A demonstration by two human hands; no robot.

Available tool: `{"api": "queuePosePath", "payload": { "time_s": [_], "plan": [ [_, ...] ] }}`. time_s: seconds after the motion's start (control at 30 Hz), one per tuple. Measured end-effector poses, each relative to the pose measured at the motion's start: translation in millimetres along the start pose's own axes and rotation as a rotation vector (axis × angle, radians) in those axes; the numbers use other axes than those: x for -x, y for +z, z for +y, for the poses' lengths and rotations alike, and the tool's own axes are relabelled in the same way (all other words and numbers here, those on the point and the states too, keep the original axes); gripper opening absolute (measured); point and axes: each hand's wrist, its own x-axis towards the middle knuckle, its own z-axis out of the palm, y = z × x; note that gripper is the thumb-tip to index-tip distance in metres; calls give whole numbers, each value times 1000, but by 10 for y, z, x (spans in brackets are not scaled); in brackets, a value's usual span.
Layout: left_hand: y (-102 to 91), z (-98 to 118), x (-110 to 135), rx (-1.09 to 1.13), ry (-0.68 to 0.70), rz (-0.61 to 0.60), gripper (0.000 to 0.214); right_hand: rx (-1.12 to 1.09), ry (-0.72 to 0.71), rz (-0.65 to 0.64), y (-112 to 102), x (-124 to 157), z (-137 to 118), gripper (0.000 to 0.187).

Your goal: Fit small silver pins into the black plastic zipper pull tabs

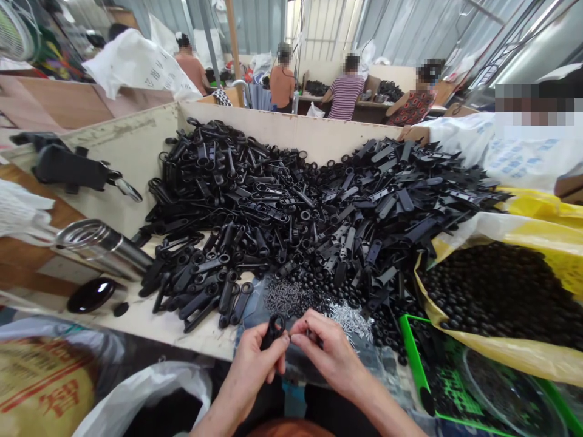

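My left hand (259, 352) is closed around a black plastic part with a ring-shaped end (275, 328), held upright over the table's near edge. Close beside it, my right hand (321, 343) is pinched, its fingertips near the ring part. Something small and dark shows between the right fingers, too small to name. Just beyond the hands lie a heap of small dark pieces (285, 295) and a heap of silvery metal pins (350, 321). Farther back rise piles of black ring-ended parts (218, 164) and flat black pieces (401, 200).
A yellow-edged sack of round black pieces (505, 285) and a green basket (412, 352) stand at right. At left are a steel flask (109, 249), a black lid (91, 295) and a white sack (191, 376). Several people sit beyond the back board (273, 124).
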Motion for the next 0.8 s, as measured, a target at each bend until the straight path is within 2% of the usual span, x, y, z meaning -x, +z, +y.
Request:
{"api": "queuePosePath", "payload": {
  "time_s": [0.13, 0.33, 0.47, 0.63, 0.8],
  "plan": [
    [-11, -4, -10, 83, -60, -65, 29, -87, 44, 11, -17, -5, -36, 17],
    [44, 6, -21, 356, -175, -87, 34, -157, 136, 141, 20, 3, -4, 19],
    [107, 26, -39, 515, -284, -49, 37, -93, 43, 219, 42, 22, 19, 22],
    [169, -7, -23, 624, -374, -19, 39, 4, -97, 281, 28, 80, 41, 14],
    [223, -75, -11, 727, -489, -37, 35, 77, -166, 296, 10, 151, 56, 11]
  ]
}}
